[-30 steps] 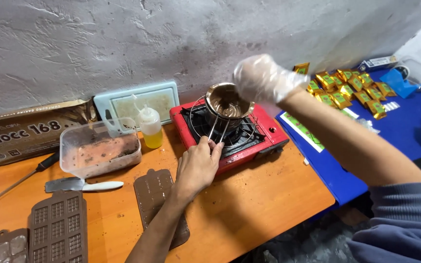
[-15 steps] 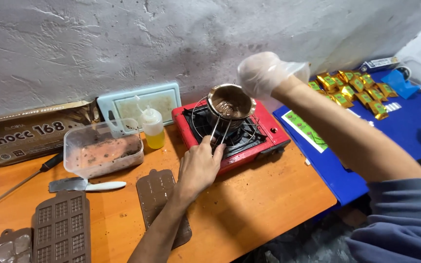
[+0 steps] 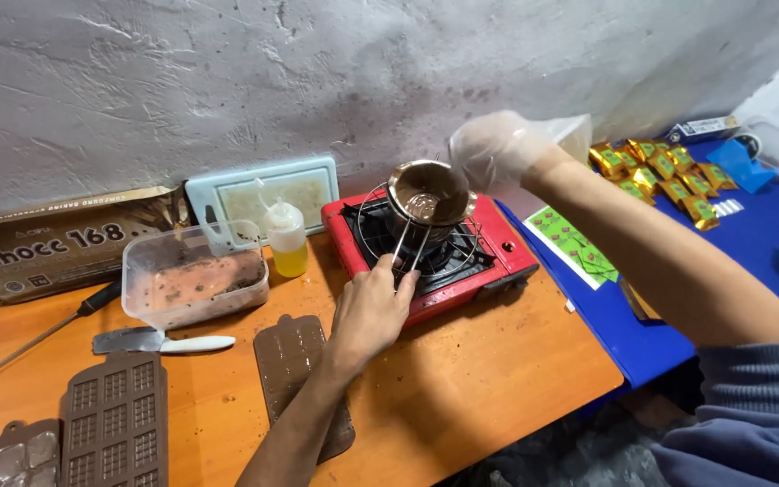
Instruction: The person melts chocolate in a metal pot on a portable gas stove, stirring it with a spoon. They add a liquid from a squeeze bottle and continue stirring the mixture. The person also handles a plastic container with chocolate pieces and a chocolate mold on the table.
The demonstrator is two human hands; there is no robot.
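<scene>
Nearest the camera, on the orange table (image 3: pixel 462 397), a brown silicone chocolate mould (image 3: pixel 292 361) lies partly under the person's left forearm. Further moulds (image 3: pixel 114 419) lie at the left edge, with a palette knife (image 3: pixel 160 342) just beyond them.

The left hand (image 3: pixel 370 311) is closed around the twin wire handle of the small metal melting pot (image 3: pixel 427 194), bare fingers wrapped over the wires. The pot sits on the wire trivet of the red portable gas stove (image 3: pixel 435 248) and holds a shallow layer of melted chocolate.

The right hand (image 3: pixel 496 149), in a clear disposable glove, is loosely curled at the far rim of the pot. Whether it holds anything cannot be told.

For good handling, the left grip should probably keep the pot level and centred on the trivet. The gloved hand should stay clear of the burner, since the thin glove would likely soften near heat.

Behind the stove stand a yellow squeeze bottle (image 3: pixel 287 239), a clear plastic tub (image 3: pixel 193 284) smeared with chocolate, and a pale cutting board (image 3: pixel 263 194). On the blue cloth (image 3: pixel 741 243) to the right lie gold-wrapped chocolates (image 3: pixel 664 176).
</scene>
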